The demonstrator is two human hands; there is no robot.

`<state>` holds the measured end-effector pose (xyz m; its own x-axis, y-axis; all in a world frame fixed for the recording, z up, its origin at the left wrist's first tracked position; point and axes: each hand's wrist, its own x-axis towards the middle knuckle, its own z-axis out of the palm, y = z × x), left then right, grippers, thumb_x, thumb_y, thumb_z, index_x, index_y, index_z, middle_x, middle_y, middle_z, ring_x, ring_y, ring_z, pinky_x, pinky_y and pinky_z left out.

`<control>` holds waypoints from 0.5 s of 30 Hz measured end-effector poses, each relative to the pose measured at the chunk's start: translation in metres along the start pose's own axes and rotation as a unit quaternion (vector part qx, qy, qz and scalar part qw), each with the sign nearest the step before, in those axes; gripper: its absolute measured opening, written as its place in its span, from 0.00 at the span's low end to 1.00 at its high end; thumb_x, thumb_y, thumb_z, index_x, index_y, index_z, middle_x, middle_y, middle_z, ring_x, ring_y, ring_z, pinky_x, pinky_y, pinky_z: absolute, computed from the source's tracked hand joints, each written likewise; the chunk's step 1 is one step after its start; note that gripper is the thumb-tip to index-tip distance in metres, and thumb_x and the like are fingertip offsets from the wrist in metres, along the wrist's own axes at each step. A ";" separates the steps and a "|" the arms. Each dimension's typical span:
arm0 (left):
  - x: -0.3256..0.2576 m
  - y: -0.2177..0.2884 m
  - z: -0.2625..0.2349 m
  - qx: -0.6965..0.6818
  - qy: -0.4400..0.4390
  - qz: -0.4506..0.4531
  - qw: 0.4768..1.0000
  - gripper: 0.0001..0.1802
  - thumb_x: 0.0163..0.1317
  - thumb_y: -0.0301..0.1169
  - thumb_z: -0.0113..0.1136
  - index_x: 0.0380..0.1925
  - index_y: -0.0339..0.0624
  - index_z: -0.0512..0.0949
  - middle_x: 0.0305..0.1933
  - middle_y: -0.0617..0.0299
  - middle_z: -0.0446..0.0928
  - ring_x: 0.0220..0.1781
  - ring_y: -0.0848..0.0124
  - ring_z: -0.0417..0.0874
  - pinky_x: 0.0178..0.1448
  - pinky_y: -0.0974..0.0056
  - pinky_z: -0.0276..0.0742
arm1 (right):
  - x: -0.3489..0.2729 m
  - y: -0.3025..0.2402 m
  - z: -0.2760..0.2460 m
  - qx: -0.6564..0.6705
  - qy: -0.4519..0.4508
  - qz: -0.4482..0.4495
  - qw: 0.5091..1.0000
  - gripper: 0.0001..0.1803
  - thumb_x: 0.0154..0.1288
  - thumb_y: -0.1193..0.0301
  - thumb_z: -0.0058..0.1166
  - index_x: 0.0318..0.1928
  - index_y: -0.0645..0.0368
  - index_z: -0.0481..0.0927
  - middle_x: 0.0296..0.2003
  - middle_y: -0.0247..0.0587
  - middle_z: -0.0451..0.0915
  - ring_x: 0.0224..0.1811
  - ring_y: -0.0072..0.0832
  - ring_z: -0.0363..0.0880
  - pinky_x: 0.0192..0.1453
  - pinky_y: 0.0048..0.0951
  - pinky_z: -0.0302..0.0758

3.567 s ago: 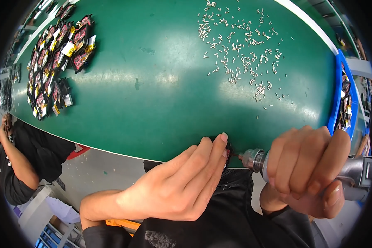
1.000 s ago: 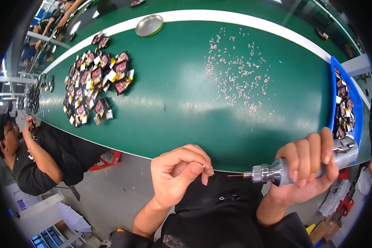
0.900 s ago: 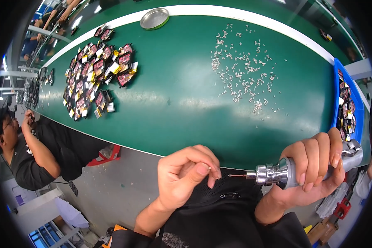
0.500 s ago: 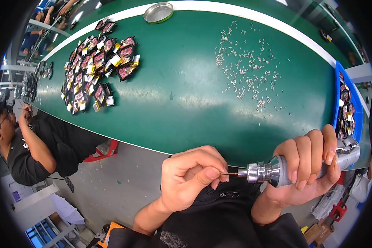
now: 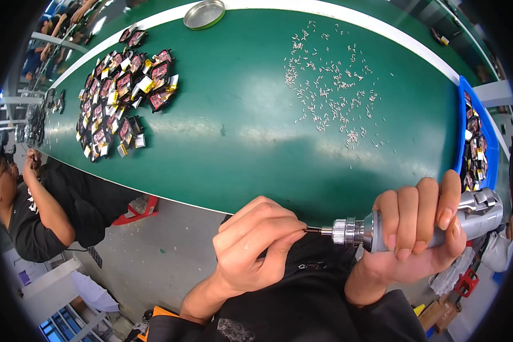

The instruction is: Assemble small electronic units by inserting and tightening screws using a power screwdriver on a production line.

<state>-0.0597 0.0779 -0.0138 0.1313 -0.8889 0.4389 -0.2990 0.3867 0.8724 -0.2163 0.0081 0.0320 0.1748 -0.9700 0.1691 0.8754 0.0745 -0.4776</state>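
Observation:
Above my lap, just off the table's near edge, my right hand (image 5: 413,225) wraps round a grey power screwdriver with a chrome collar (image 5: 347,232), lying level and pointing left. A thin dark bit (image 5: 314,229) sticks out of the collar. My left hand (image 5: 256,242) is closed, thumb and fingertips pinched at the bit's tip, which they hide. Whether a screw sits in that pinch cannot be made out. Beyond my hands, many small silvery screws (image 5: 336,108) lie scattered on the green tabletop (image 5: 228,148).
Black-cased units (image 5: 122,85) with yellow and white parts are heaped at the table's left. A round metal tin (image 5: 204,14) stands at the far edge. On the right, a blue bin (image 5: 490,159) holds similar units. A person (image 5: 45,205) sits at the left, beside a red stool (image 5: 137,210).
My left hand has turned over at the bit, its fingers now folded together with the knuckles up. The right hand keeps its hold on the screwdriver. The table has shifted slightly left in view.

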 end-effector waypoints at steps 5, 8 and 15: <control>0.000 -0.001 0.005 -0.009 -0.011 -0.048 0.999 0.06 0.47 0.12 0.62 0.25 0.29 0.77 0.24 0.54 0.77 0.23 0.63 0.76 0.27 0.67 0.71 | 0.003 0.003 -0.009 0.010 0.006 0.004 1.000 0.08 0.62 0.74 0.48 0.31 0.56 0.62 0.16 0.31 0.63 0.15 0.20 0.62 0.25 0.24 0.63; 0.005 -0.003 0.005 -0.053 -0.029 -0.080 0.995 0.05 0.50 0.14 0.60 0.29 0.27 0.77 0.27 0.52 0.78 0.24 0.63 0.76 0.30 0.66 0.73 | 0.007 0.005 -0.011 0.045 0.032 -0.006 0.998 0.08 0.63 0.74 0.47 0.31 0.55 0.61 0.16 0.31 0.62 0.15 0.19 0.61 0.25 0.23 0.63; 0.034 0.008 -0.063 0.125 0.068 -0.052 0.988 0.13 0.65 0.24 0.50 0.42 0.23 0.78 0.31 0.49 0.82 0.24 0.70 0.77 0.31 0.67 0.75 | 0.015 0.007 -0.016 0.054 0.070 -0.016 0.996 0.07 0.64 0.72 0.45 0.31 0.55 0.61 0.15 0.30 0.60 0.14 0.18 0.57 0.25 0.25 0.62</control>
<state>0.0015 0.0665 0.0217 0.2944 -0.8729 0.3890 -0.4999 0.2062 0.8412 -0.2149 -0.0094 0.0174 0.0880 -0.9944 0.0582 0.9243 0.0597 -0.3770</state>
